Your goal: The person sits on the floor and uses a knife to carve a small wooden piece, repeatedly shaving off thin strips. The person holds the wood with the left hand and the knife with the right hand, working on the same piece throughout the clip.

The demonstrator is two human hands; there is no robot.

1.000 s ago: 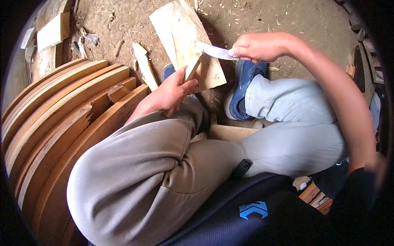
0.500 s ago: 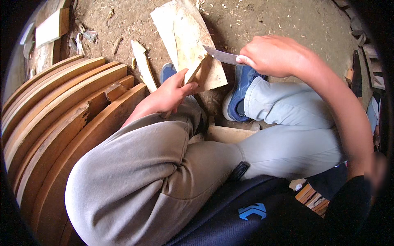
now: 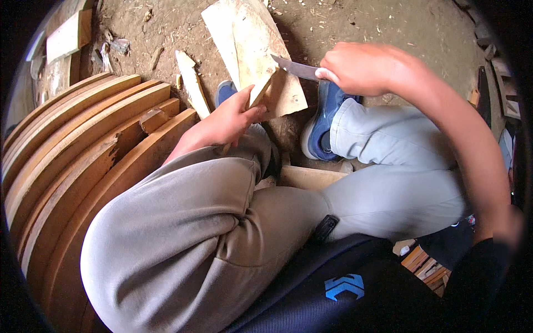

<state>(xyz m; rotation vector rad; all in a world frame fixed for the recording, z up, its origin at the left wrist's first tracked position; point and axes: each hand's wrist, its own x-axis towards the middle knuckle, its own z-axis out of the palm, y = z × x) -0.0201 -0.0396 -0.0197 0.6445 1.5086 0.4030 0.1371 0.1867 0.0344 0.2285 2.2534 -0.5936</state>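
My left hand (image 3: 236, 117) is closed around a narrow wooden stick (image 3: 262, 91), whose pale far end rests against or just over a broad, light wooden board (image 3: 250, 44). The stick's lower end shows a little below the hand. My right hand (image 3: 355, 66) grips a knife (image 3: 301, 69) with its handle hidden in the fist. The dark curved blade points left, and its tip lies over the board, close to the stick's far end. Whether the blade touches the stick I cannot tell.
Several curved-looking planks (image 3: 83, 144) stand stacked at the left. A split piece of wood (image 3: 192, 83) lies on the dirt floor (image 3: 388, 25) beside the board, among shavings. My blue shoes (image 3: 325, 119) flank the board. Another wooden piece (image 3: 311, 177) lies between my legs.
My right hand and the knife have shifted slightly up and left. The stick stays in my left hand with little movement. The whole view has moved a little.
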